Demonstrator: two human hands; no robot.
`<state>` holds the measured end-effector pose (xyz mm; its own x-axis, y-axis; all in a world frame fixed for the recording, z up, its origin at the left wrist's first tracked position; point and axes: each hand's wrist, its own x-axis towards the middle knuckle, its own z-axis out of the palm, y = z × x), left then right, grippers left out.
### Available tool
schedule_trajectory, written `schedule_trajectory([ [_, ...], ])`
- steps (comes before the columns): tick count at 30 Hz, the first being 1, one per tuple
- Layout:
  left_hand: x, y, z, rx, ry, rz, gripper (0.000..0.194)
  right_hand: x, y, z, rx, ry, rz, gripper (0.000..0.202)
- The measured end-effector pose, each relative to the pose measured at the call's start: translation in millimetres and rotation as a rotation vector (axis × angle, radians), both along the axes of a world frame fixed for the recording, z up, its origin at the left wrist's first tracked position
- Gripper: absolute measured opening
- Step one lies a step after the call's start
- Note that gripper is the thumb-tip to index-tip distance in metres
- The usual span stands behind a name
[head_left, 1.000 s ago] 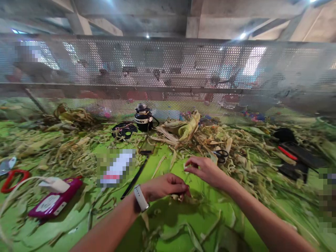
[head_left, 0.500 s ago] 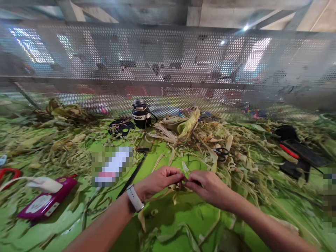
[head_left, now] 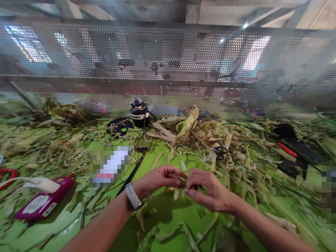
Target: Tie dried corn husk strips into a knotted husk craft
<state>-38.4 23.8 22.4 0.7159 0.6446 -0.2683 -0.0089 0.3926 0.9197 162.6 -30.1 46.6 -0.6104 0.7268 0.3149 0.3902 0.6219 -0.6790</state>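
Observation:
My left hand (head_left: 166, 179), with a pale watch strap on its wrist, pinches a small piece of dried corn husk (head_left: 176, 193). Pale ends of the husk hang below the fingertips. Close on its right, my right hand (head_left: 207, 189) has its fingers curled and its thumb near the index fingertip at the same small piece. Fingers partly hide the piece, so its shape is unclear. Beneath both hands is the bright green tabletop (head_left: 170, 217), with loose husk strips (head_left: 181, 229) on it.
Husk heaps (head_left: 181, 126) spread across the back and both sides. Around them are scissors (head_left: 219, 152), a black jar-shaped bottle (head_left: 140, 113), a phone (head_left: 144, 142), a purple power strip (head_left: 46, 199), a plugged-in charger (head_left: 43, 184) and a dark device (head_left: 304, 150). A perforated metal screen (head_left: 168, 52) stands behind.
My right hand's fingers have loosened and spread a little from a tight pinch. Pale husk ends now show more below my left fingertips. The view has shifted slightly.

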Motion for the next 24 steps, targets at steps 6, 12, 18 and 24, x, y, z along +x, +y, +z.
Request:
schedule_trajectory([
  [6, -2.2, 1.0, 0.4, -0.019, -0.103, 0.006, 0.02, -2.5, 1.5, -9.8, -0.158, 0.033, -0.126, 0.032],
  [12, -0.2, -1.6, -1.2, -0.138, -0.176, 0.009, 0.019, -10.6, 4.7, -26.8, -0.121, 0.056, -0.175, 0.024],
  [18, 0.1, -3.8, -0.5, -0.258, -0.201, 0.058, 0.016, -6.4, 7.7, -30.0, -0.066, 0.122, -0.141, 0.018],
  [24, -0.7, -3.1, -2.3, -0.246, -0.157, 0.024, 0.015, -7.7, 7.8, -31.2, -0.048, 0.141, -0.118, 0.015],
])
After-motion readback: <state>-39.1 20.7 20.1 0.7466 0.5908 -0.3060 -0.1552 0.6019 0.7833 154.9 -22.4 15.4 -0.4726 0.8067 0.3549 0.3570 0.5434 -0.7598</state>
